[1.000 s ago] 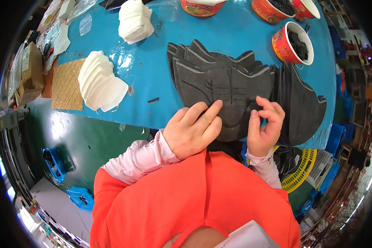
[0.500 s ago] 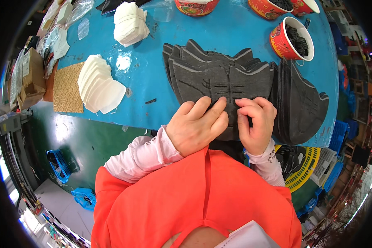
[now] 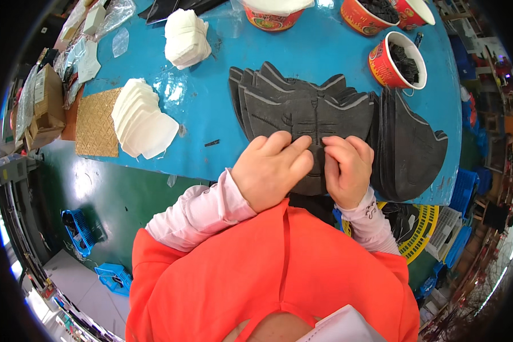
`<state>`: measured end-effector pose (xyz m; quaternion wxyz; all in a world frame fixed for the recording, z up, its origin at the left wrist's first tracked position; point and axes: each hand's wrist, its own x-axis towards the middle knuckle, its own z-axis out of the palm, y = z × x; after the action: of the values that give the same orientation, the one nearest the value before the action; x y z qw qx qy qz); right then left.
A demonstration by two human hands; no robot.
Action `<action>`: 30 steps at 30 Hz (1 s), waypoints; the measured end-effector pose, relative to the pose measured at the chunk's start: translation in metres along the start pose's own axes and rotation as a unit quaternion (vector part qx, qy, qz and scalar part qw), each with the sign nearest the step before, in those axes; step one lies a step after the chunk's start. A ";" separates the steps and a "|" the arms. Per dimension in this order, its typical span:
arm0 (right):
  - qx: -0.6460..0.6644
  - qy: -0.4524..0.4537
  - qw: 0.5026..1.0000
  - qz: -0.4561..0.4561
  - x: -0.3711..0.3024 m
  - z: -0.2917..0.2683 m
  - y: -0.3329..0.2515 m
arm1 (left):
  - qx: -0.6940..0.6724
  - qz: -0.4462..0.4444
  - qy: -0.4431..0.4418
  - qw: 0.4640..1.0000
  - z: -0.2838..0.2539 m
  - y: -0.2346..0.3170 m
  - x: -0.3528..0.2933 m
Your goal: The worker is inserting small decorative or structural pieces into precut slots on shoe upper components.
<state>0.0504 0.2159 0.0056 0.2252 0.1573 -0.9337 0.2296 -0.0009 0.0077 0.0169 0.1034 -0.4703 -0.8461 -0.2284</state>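
In front of me lies a spread stack of black face mask pieces (image 3: pixel 336 117), with grey edging and a stitched centre seam. My left hand (image 3: pixel 272 174) is at the near part of the top mask, fingers bent and fingertips against the seam's left side. Facing it across the seam, my right hand (image 3: pixel 349 171) has its fingers curled and its thumb tucked close to them on the same mask. The palms hide part of the mask's lower edge, and anything small between the fingertips cannot be made out. More folded black masks (image 3: pixel 419 151) are stacked beside my right hand.
White shaped pads (image 3: pixel 145 122) fan out over a tan patterned board (image 3: pixel 97 122) on the blue table (image 3: pixel 202 117). A white bundle (image 3: pixel 186 40) sits farther back. One red paper bowl (image 3: pixel 385 65) at the far right holds small black strips; a yellow basket (image 3: pixel 419 233) stands below.
The whole view has shifted slightly, so the table things appear a little lower. My right fingers have drawn closer together at the seam; my left hand stays almost in place.
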 end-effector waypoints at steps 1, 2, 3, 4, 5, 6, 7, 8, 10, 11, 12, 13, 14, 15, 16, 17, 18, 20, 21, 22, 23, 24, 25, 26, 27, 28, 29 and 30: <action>0.021 0.056 0.998 0.002 -0.004 0.000 -0.001 | -0.042 -0.007 0.021 0.999 0.000 -0.003 -0.002; 0.029 0.097 0.995 0.019 -0.007 -0.004 -0.003 | -0.039 -0.004 0.025 0.999 0.000 -0.005 -0.006; 0.031 0.111 0.990 0.083 -0.014 -0.007 -0.007 | -0.068 -0.008 0.067 0.995 0.000 -0.004 -0.012; 0.034 0.125 0.981 0.147 -0.017 -0.009 -0.011 | -0.098 -0.012 0.108 0.989 -0.001 -0.002 -0.018; 0.009 0.076 0.975 0.208 -0.016 -0.015 -0.014 | -0.094 -0.029 0.141 0.985 -0.004 -0.001 -0.024; 0.005 0.082 0.975 0.209 -0.015 -0.014 -0.015 | -0.094 -0.021 0.142 0.985 -0.004 -0.003 -0.028; -0.001 0.054 0.965 0.256 -0.015 -0.014 -0.016 | -0.093 -0.028 0.160 0.982 -0.002 -0.004 -0.034; -0.006 0.027 0.953 0.302 -0.014 -0.014 -0.017 | -0.092 -0.035 0.178 0.979 -0.003 -0.004 -0.036; 0.006 0.034 0.950 0.309 -0.014 -0.010 -0.016 | -0.102 -0.044 0.177 0.978 -0.007 0.002 -0.040; 0.038 0.045 0.940 0.335 -0.011 -0.011 -0.018 | -0.124 -0.074 0.175 0.974 -0.007 0.005 -0.044; 0.069 0.058 0.928 0.360 -0.009 -0.011 -0.020 | -0.146 -0.102 0.171 0.969 -0.008 0.007 -0.047; 0.071 0.067 0.927 0.362 -0.012 -0.009 -0.020 | -0.143 -0.094 0.169 0.971 -0.010 0.010 -0.049; 0.082 0.077 0.929 0.353 -0.017 -0.006 -0.017 | -0.167 -0.111 0.175 0.964 -0.012 0.012 -0.050; 0.092 0.086 0.931 0.343 -0.021 -0.004 -0.015 | -0.192 -0.129 0.182 0.956 -0.014 0.015 -0.050; 0.092 0.093 0.930 0.344 -0.023 -0.003 -0.015 | -0.190 -0.122 0.181 0.957 -0.016 0.017 -0.051; 0.169 0.128 0.905 0.368 -0.024 -0.001 -0.016 | -0.220 -0.149 0.183 0.946 -0.018 0.019 -0.053; 0.246 0.160 0.874 0.388 -0.024 0.001 -0.017 | -0.248 -0.179 0.185 0.934 -0.019 0.021 -0.053; 0.237 0.232 0.901 0.280 -0.024 0.010 -0.020 | -0.255 -0.177 0.187 0.932 -0.021 0.025 -0.051; 0.222 0.295 0.914 0.170 -0.023 0.011 -0.021 | -0.264 -0.180 0.188 0.929 -0.022 0.026 -0.050; 0.128 0.256 0.948 0.142 -0.024 0.003 -0.024 | -0.262 -0.176 0.188 0.930 -0.022 0.027 -0.050; 0.086 0.218 0.960 0.151 -0.020 -0.002 -0.025 | -0.282 -0.187 0.181 0.924 -0.021 0.028 -0.051; 0.039 0.179 0.970 0.161 -0.016 -0.006 -0.024 | -0.305 -0.195 0.173 0.916 -0.019 0.028 -0.050; 0.065 0.195 0.966 0.157 -0.016 -0.005 -0.021 | -0.309 -0.189 0.172 0.916 -0.018 0.028 -0.052; 0.067 0.217 0.967 0.111 -0.015 -0.010 -0.021 | -0.320 -0.173 0.164 0.917 -0.018 0.027 -0.055; 0.077 0.233 0.967 0.062 -0.011 -0.020 -0.021 | -0.327 -0.163 0.162 0.917 -0.017 0.027 -0.056; 0.085 0.247 0.965 0.017 -0.009 -0.030 -0.024 | -0.330 -0.162 0.163 0.916 -0.016 0.028 -0.056; 0.077 0.293 0.951 0.060 -0.011 -0.041 -0.020 | -0.391 -0.172 0.163 0.889 -0.017 0.030 -0.055; 0.068 0.338 0.934 0.099 -0.011 -0.055 -0.011 | -0.449 -0.180 0.166 0.859 -0.018 0.032 -0.052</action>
<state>0.0831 0.2364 0.0474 0.4920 -0.0079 -0.7956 0.3535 0.0537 -0.0258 0.0219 -0.0233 -0.2606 -0.6920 -0.6728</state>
